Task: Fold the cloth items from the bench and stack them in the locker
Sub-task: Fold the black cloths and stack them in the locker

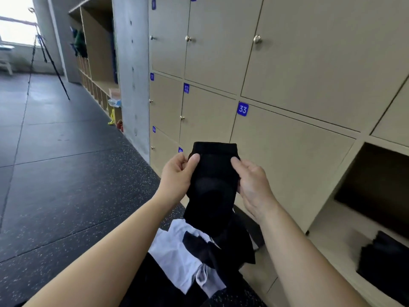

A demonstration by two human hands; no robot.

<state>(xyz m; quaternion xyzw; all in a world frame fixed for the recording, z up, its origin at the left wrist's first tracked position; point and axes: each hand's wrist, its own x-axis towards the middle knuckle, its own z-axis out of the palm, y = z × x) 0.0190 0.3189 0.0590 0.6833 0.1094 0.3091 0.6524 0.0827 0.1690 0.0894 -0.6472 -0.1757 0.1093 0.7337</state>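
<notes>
Forearms are filling the near edge, and between them the pile [194,278] is lying low and near: a white piece [170,251] with black pieces [236,244] draped over and beside it, none of it folded. We're not making out the bench itself under that heap.

Farther out we're holding a small black cloth item [213,178] up in front of closed door 33 [287,156]. Left hand [177,173] is pinching its left edge, thumb on the front and fingers behind. Right hand [252,180] is pinching the right edge the same way. The item is hanging flat between the two grips, top hem level, lower end dangling above the pile. We're reading that as squared up, fold not yet made.

To the right the open locker [327,235] is already holding a dark folded stack [385,262] on its floor, toward the near-right corner.

Progress call: we're judging this as partway — at least one item stowed, one in hand, several waiting in the pile. How many are sitting in the stack, we can't tell.
</notes>
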